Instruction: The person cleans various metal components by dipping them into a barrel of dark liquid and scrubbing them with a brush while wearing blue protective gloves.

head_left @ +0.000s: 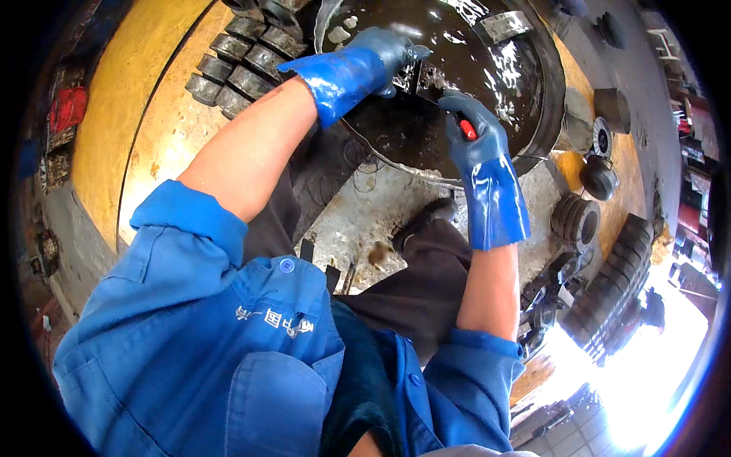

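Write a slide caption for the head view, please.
Left hand and right hand, both in blue gloves, over a tub of dark liquid, the right holding a red object.

Blue jacket [179, 335] with rolled sleeves [186, 212] and white chest lettering [276, 321], glossy blue gloves [482, 148] with scalloped cuffs [499, 209], dark trousers [426, 278]

I've got blue gloves [495, 194] here, bright red piece [467, 130] in the right hand [476, 135], dark brown liquid [464, 72] just beyond it!
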`<move>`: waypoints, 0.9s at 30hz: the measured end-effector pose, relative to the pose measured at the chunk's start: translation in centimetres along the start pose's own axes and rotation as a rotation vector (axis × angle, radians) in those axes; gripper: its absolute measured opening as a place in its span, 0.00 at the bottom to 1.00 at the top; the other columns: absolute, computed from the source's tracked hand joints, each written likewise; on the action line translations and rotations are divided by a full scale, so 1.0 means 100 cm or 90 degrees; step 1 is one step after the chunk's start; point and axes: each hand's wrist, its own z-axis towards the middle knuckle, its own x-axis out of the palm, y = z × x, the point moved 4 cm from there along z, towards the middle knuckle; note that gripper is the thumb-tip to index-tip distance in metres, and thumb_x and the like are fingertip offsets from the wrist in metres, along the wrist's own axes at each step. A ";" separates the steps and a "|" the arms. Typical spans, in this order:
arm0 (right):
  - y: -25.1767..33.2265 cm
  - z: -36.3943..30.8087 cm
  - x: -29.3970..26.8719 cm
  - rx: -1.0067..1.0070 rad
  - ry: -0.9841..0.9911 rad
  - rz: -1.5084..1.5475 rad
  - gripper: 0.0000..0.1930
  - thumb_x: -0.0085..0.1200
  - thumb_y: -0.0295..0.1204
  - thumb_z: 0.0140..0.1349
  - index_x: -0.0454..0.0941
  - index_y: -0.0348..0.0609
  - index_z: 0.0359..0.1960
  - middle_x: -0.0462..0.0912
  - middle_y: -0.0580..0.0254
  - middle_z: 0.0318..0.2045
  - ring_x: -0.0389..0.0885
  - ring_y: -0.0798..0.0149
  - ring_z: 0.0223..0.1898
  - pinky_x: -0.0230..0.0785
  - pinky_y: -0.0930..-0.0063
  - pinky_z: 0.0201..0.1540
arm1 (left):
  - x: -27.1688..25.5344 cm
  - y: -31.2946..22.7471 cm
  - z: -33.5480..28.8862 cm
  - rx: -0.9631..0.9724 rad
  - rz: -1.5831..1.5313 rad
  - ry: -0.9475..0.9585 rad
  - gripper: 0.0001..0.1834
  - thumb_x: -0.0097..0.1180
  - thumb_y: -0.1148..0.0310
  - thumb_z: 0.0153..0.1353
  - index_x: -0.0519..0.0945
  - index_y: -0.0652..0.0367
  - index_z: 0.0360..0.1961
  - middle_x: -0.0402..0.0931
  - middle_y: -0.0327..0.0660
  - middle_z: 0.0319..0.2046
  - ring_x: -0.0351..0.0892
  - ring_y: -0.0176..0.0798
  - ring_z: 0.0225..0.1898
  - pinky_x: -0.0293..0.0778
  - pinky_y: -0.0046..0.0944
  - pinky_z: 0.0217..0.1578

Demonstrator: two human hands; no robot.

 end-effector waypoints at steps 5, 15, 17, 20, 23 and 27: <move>0.011 -0.002 0.011 0.009 0.026 0.018 0.13 0.60 0.19 0.58 0.85 0.47 0.44 0.86 0.53 0.47 0.85 0.51 0.51 0.77 0.65 0.55 | -0.002 0.001 -0.003 -0.005 -0.003 0.028 0.55 0.81 0.65 0.35 0.69 0.40 0.70 0.78 0.44 0.60 0.79 0.53 0.58 0.76 0.49 0.58; 0.004 -0.001 0.012 0.041 0.024 0.022 0.13 0.60 0.21 0.58 0.85 0.48 0.44 0.86 0.53 0.47 0.85 0.50 0.50 0.77 0.65 0.54 | -0.008 0.005 -0.009 -0.152 0.019 0.011 0.57 0.80 0.57 0.39 0.63 0.43 0.73 0.72 0.46 0.66 0.75 0.52 0.63 0.72 0.50 0.62; 0.004 -0.001 0.013 0.031 0.018 0.003 0.13 0.60 0.21 0.58 0.85 0.48 0.44 0.86 0.53 0.47 0.85 0.50 0.50 0.77 0.65 0.54 | -0.014 -0.003 -0.011 -0.168 -0.017 0.056 0.57 0.80 0.59 0.40 0.62 0.42 0.73 0.70 0.46 0.67 0.75 0.53 0.63 0.72 0.50 0.62; 0.007 0.001 0.012 0.057 0.031 0.003 0.13 0.59 0.22 0.58 0.85 0.50 0.44 0.86 0.53 0.47 0.84 0.48 0.50 0.77 0.63 0.55 | -0.018 -0.001 -0.018 -0.143 -0.038 -0.006 0.58 0.81 0.58 0.39 0.62 0.43 0.73 0.69 0.46 0.68 0.73 0.54 0.65 0.70 0.51 0.64; 0.005 0.000 0.015 0.052 0.022 -0.012 0.13 0.59 0.23 0.59 0.85 0.50 0.45 0.86 0.53 0.47 0.84 0.48 0.50 0.77 0.62 0.55 | -0.009 0.010 -0.023 -0.141 -0.078 -0.072 0.60 0.82 0.56 0.39 0.61 0.44 0.74 0.65 0.47 0.70 0.71 0.55 0.66 0.69 0.51 0.66; 0.000 -0.002 0.015 0.067 0.007 -0.028 0.13 0.58 0.19 0.58 0.85 0.46 0.44 0.86 0.54 0.49 0.85 0.52 0.52 0.77 0.65 0.57 | 0.008 0.024 -0.011 -0.159 -0.083 -0.055 0.62 0.82 0.52 0.37 0.60 0.45 0.75 0.64 0.50 0.71 0.71 0.56 0.67 0.72 0.48 0.64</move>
